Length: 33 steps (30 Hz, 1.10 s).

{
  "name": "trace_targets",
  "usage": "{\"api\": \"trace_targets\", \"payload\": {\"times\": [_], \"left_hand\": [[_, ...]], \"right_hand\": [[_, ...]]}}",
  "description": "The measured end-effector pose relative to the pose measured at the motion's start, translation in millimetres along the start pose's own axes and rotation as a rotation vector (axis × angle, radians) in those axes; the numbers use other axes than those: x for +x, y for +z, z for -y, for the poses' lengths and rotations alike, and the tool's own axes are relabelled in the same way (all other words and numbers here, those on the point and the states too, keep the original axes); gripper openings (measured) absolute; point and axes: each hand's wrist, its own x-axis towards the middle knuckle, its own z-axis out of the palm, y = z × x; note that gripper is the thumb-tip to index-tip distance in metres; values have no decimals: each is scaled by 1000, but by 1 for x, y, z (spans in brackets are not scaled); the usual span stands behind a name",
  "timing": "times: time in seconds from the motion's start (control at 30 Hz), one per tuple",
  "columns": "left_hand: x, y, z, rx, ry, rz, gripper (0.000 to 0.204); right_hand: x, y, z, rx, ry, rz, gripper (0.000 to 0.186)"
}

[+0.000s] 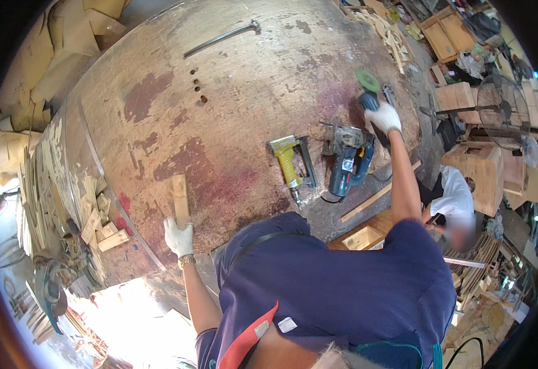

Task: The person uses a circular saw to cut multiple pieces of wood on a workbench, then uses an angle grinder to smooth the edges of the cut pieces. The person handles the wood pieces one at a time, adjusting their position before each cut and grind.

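Note:
My left hand (178, 238), in a white knit glove, grips the near end of a short flat wood piece (180, 192) lying on the worn wooden tabletop. Over at the right side of the table, my right hand (384, 118), also gloved, is closed around an angle grinder (370, 100) with a green disc (367, 80). Its fingers are partly hidden. Between the two hands lie a yellow-green nail gun (286, 163) and a blue power tool (343, 167) with a metal base, apparently a jigsaw. A metal hammer (223, 38) rests farther off.
Wood offcuts (104, 216) are heaped at the table's left edge. A small metal tool (388, 94) sits beside the grinder. Past the right edge are a standing fan (501, 111), wooden boxes (475, 169) and another person in a white top (455, 195).

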Motion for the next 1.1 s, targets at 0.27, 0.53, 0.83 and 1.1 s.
{"api": "trace_targets", "payload": {"times": [0.27,0.53,0.83,1.1], "left_hand": [[23,25,38,-68,310,33,54],[-19,-72,-16,-777,495,1111,51],[-69,-133,-45,-991,597,969,85],[-59,-132,-58,-1600,116,1389,84]], "right_hand": [[-302,66,79,886,318,72,35],[-482,138,244,1220,322,161,36],[-481,100,367,1602,-91,-73,62],[-391,126,361,1780,-113,509,86]]}}
